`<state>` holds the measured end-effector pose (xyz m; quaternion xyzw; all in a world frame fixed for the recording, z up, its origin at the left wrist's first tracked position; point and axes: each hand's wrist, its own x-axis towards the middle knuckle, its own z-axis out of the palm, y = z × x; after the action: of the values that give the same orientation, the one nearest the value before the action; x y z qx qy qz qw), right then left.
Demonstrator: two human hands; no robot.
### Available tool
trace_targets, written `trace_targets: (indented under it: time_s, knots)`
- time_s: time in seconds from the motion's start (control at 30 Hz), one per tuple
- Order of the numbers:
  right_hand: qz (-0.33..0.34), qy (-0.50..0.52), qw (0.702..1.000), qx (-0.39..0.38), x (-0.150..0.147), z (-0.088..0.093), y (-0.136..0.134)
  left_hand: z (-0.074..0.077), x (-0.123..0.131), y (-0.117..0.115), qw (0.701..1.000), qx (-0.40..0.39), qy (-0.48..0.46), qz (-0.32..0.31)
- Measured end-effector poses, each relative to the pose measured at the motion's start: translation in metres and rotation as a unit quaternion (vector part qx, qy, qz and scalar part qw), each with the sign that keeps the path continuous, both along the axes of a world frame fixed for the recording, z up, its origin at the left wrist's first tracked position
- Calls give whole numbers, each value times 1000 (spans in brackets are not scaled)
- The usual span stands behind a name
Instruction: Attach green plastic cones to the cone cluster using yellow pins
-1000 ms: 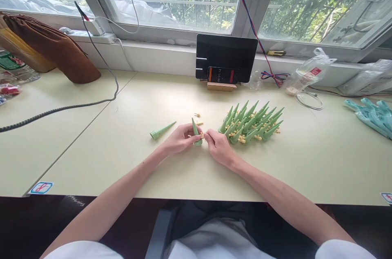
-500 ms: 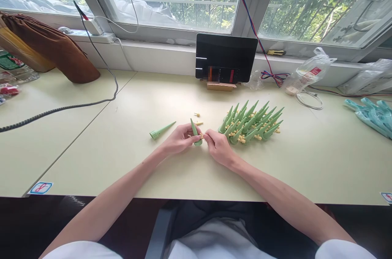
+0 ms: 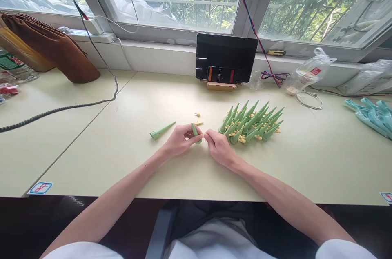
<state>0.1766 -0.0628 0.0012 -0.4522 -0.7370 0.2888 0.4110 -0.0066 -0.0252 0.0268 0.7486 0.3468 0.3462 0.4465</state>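
Green spike (image 3: 194, 130): gripped by left hand (image 3: 180, 141).
Right hand (image 3: 218, 147): pinched at spike base; pin hidden.
Finished pile (image 3: 251, 124): just beside.

Tablet (image 3: 226, 56) at 12 o'clock against the sill, phone (image 3: 223, 75) propped in front. Brown bag (image 3: 52, 49) at 10, black braided cable (image 3: 61, 109) just below it. Teal plastic parts (image 3: 372, 117) at 3.

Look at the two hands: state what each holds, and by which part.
The left hand grips a green cone near its wide end. The right hand pinches beside that end; what it holds is hidden.
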Motion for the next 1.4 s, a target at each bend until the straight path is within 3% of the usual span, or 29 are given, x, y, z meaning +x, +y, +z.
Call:
trace_targets:
  time_s: [0.57, 1.4]
  knots:
    - [-6, -4, 1000, 16, 1, 1, -1, -12, 2, -10, 974, 206, 77, 61]
    - [-9, -6, 1000, 14, 1, 0, -2, -12, 2, -12, 965, 244, 79, 50]
